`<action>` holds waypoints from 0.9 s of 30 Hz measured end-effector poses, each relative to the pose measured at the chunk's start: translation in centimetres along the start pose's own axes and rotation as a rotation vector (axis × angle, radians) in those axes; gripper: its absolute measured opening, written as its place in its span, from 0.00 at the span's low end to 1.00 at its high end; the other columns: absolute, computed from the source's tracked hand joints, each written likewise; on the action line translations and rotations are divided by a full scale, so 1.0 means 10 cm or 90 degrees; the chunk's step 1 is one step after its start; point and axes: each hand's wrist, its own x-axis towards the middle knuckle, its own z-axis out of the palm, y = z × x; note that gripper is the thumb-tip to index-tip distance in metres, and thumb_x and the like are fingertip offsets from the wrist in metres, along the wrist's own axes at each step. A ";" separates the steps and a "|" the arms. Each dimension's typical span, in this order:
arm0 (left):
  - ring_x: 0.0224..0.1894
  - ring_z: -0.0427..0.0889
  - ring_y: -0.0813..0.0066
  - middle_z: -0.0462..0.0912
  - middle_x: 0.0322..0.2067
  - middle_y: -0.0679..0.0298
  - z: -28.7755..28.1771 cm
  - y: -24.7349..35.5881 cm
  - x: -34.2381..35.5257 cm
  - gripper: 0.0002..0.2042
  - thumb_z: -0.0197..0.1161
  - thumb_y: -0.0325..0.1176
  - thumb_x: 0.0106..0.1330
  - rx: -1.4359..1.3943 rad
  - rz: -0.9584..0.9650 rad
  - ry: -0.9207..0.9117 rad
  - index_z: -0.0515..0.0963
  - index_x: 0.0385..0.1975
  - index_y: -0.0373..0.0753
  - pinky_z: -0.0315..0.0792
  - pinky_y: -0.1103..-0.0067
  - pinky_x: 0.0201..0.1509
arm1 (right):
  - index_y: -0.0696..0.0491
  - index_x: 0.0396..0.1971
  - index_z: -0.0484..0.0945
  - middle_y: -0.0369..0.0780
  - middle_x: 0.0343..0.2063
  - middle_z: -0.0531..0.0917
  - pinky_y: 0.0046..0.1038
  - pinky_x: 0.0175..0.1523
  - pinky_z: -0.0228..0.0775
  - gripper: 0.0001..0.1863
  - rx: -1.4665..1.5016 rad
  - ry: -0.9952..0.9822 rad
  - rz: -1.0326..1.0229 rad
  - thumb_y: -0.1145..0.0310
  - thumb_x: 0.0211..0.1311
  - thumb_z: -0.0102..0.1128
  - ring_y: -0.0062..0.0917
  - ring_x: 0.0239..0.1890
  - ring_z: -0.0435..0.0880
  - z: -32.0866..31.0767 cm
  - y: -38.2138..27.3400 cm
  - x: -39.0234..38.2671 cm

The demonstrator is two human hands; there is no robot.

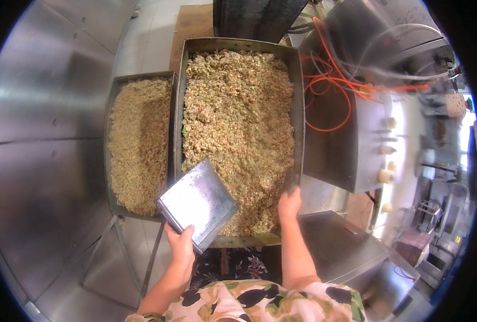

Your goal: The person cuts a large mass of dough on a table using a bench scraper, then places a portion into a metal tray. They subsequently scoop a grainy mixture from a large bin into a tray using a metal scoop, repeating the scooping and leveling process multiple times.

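Observation:
A large deep metal tray [298, 134] in front of me is filled with a crumbly, tan-green grain-like mixture [238, 118]. My left hand [180, 244] grips a shiny square metal pan [198, 201] by its near edge, thumb on top. The pan is tilted over the near left corner of the tray and covers part of the mixture. At the tray's right side my right hand [289, 204] is closed. A blurred dark grey shape shows just beyond its fingers, too smeared to name.
A narrower metal tray [109, 145] of similar mixture [142, 139] stands along the left. Metal panels [45, 107] rise at far left. On the right lie an orange hose [335, 80], a metal cabinet [351, 145] and a low metal surface [335, 241]. A dark box-like object [260, 19] is behind the tray.

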 end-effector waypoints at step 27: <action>0.52 0.73 0.65 0.70 0.49 0.55 -0.26 -0.18 -0.15 0.30 0.60 0.15 0.52 -0.050 -0.099 -0.025 0.58 0.56 0.33 0.66 0.68 0.60 | 0.46 0.40 0.80 0.38 0.39 0.83 0.45 0.51 0.66 0.16 -0.056 -0.117 -0.711 0.75 0.48 0.62 0.38 0.47 0.77 1.06 -2.63 1.09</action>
